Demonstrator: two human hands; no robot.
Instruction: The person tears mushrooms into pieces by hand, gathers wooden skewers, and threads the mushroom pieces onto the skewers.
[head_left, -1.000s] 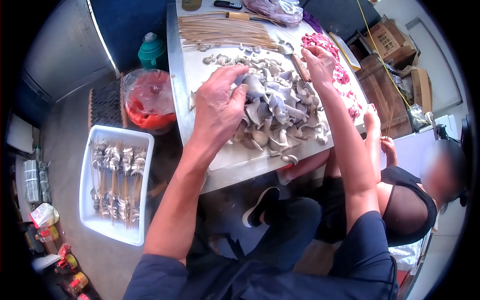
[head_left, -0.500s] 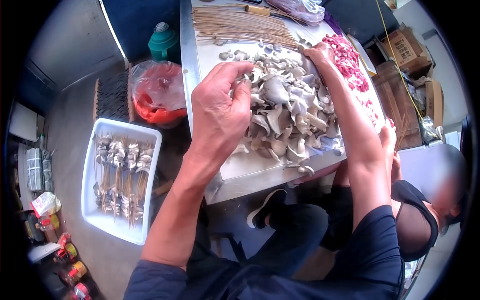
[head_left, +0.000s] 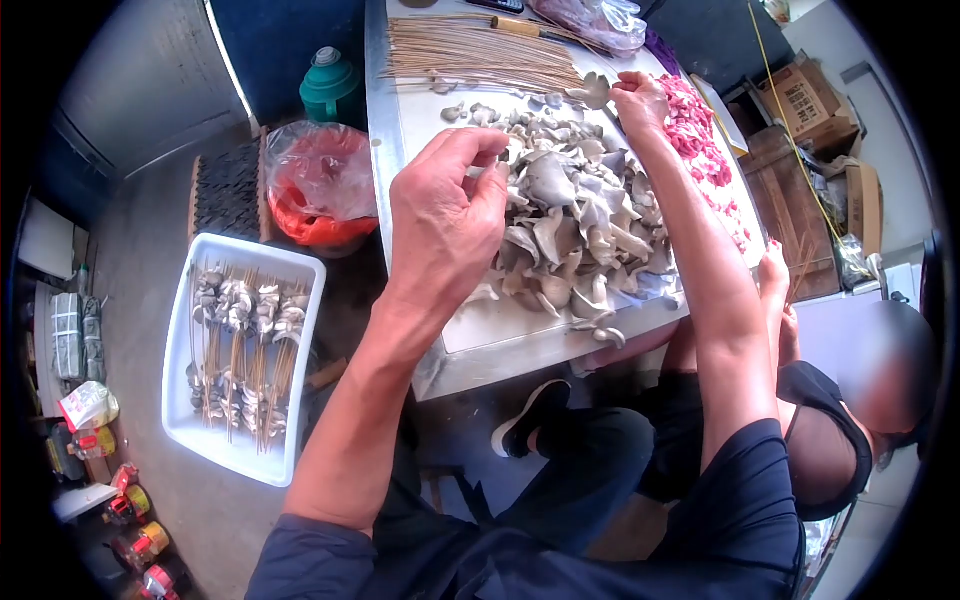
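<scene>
My left hand [head_left: 447,200] is raised over the left side of a heap of grey oyster mushrooms [head_left: 560,205], thumb and fingers closed in a pinch. Whatever lies between those fingertips is hidden. Beyond the heap, my right hand [head_left: 641,103] pinches a single oyster mushroom [head_left: 593,92] by its edge, close to the ends of the bamboo skewers [head_left: 470,58]. These skewers lie in a wide bundle across the far part of the table [head_left: 470,335]. Red pieces of raw meat [head_left: 702,135] are spread along the right side, beside my right forearm.
Left of the table, a white tray [head_left: 309,330] on the floor holds skewered mushrooms [head_left: 240,310]. Behind it are a plastic-covered red container [head_left: 320,185] and a green jug [head_left: 329,88]. Another person [head_left: 825,430] sits at the right, near cardboard boxes [head_left: 815,100].
My right hand has moved slightly up and right, and the mushroom at its fingertips now shows more fully. My left hand keeps its pinch almost in place.
</scene>
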